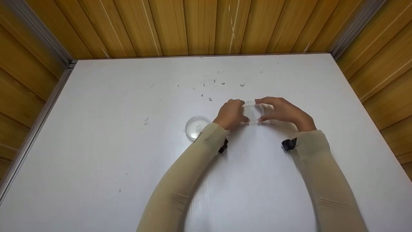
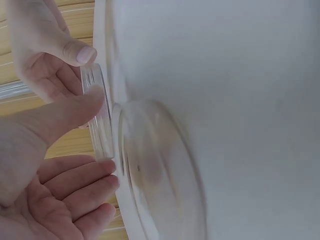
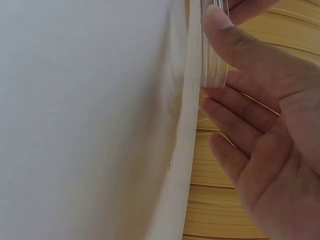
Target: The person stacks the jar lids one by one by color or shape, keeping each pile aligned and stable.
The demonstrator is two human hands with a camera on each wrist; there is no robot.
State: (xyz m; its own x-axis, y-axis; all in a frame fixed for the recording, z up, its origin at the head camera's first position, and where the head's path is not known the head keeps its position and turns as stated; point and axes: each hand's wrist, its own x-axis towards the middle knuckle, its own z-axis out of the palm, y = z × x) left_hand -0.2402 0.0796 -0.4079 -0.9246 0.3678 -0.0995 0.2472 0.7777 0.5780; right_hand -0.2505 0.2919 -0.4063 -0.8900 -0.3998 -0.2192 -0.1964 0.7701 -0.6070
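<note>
A clear, round petri dish (image 1: 253, 111) sits between my two hands, right of the table's middle. My left hand (image 1: 230, 113) pinches its left edge, with the thumb (image 2: 94, 100) on the near side and fingertips at the far side. From the opposite side my right hand (image 1: 287, 112) grips the rim between thumb (image 3: 225, 25) and fingers. In both wrist views the dish (image 3: 215, 65) is seen edge-on; whether it touches the table I cannot tell. A second clear dish (image 1: 196, 129) lies on the table beside my left forearm, which partly covers it.
The white table (image 1: 106, 135) carries small dark marks (image 1: 210, 83) beyond the hands. Wood-patterned panels (image 1: 199, 27) stand behind it and at both sides. A metal rail (image 1: 38, 124) runs along the left edge. Each sleeved wrist bears a small black camera (image 1: 289, 144).
</note>
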